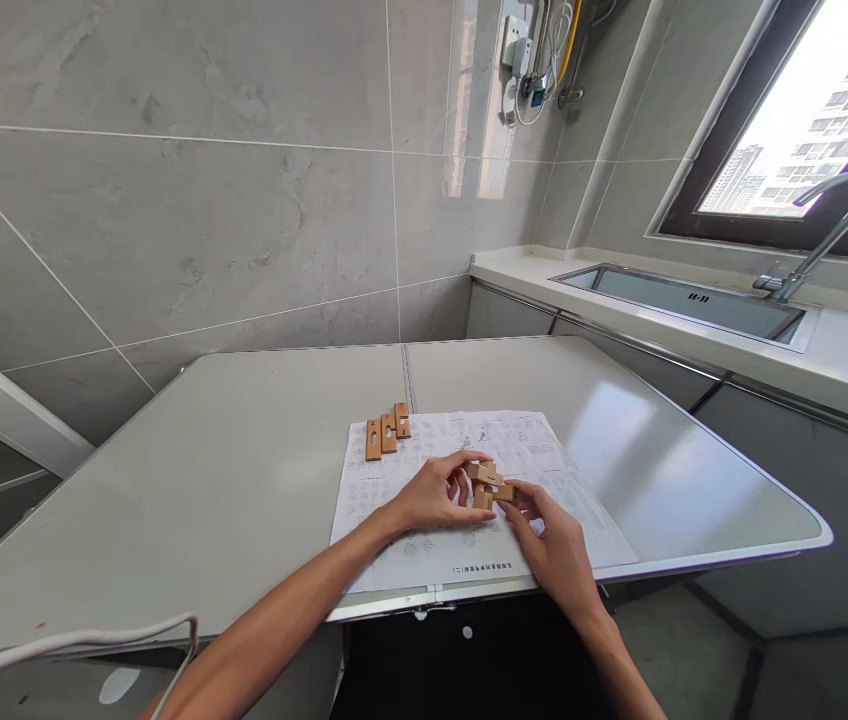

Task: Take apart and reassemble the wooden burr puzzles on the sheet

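Observation:
Several light wooden pieces of an interlocking puzzle (485, 476) sit crossed together between my two hands, just above the printed sheet (401, 560). My left hand (439, 492) grips the cluster from the left, its thumb low and its index finger along the top. From the right, my right hand (557, 545) pinches the end of a piece that sticks out sideways. Fingers hide part of the joint. Beyond my left hand, three darker notched wooden pieces (388, 434) lie side by side at the sheet's upper left corner.
The sheet, printed with small diagrams, lies on a pale folding table (244, 480) with a seam across it. A white cable (71, 638) runs over its front left edge. To the right are a counter with a sink (694, 300) and a faucet (836, 235). A tiled wall (244, 220) stands behind.

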The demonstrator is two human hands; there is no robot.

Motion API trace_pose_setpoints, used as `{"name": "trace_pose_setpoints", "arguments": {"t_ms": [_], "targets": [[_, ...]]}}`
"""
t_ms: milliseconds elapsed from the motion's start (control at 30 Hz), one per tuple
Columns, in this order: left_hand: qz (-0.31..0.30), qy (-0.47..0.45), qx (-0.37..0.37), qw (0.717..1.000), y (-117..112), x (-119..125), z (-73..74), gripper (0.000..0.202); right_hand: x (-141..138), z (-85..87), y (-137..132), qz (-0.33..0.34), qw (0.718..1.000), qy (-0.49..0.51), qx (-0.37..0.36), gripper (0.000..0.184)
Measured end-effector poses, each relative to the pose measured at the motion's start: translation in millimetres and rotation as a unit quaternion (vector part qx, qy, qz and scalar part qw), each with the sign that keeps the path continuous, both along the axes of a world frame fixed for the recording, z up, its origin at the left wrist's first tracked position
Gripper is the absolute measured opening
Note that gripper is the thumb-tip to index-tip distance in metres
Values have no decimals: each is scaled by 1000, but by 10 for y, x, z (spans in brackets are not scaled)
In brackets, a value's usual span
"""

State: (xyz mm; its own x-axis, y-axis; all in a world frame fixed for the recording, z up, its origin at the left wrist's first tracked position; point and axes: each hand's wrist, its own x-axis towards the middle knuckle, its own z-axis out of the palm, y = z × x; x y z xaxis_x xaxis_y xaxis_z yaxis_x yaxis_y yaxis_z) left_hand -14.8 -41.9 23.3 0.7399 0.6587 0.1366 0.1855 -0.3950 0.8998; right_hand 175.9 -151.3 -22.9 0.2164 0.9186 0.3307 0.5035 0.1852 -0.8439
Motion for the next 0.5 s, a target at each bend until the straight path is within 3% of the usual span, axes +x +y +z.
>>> {"name": "trace_pose_setpoints", "arguments": {"t_ms": [100,300,500], "targets": [[-17,1,-7,1000,3,-8,3,72,-4,5,-5,7,1000,-8,3,33],[-8,-19,69,997,14,-6,-49,70,12,-3,-30,38,999,-3,0,33],[-28,-21,9,999,11,7,-62,72,13,37,-60,27,1000,10,6,34]]}}
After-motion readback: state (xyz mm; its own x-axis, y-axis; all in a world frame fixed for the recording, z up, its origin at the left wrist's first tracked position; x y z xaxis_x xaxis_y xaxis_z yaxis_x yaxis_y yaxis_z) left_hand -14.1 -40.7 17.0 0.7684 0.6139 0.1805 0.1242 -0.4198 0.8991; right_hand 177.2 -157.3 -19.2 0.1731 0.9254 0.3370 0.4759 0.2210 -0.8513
